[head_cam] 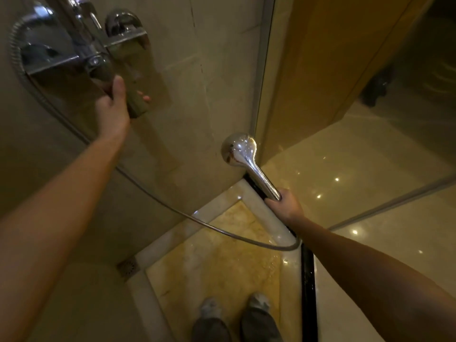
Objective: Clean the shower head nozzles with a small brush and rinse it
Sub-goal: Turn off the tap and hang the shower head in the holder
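My right hand (285,206) grips the handle of the chrome shower head (238,149), held low with its rounded back toward me and its nozzle face turned away, hidden. A metal hose (153,196) runs from the handle up the wall to the chrome mixer (81,45) at the upper left. My left hand (114,104) is closed around the mixer's lever (103,70), thumb up along it. No brush shows anywhere.
Beige tiled wall ahead, glass panel (266,70) to the right of the shower head. A raised marble curb (261,211) and a black door track (307,280) border the wet yellow floor. A floor drain (127,266) sits by the wall. My feet (234,307) stand below.
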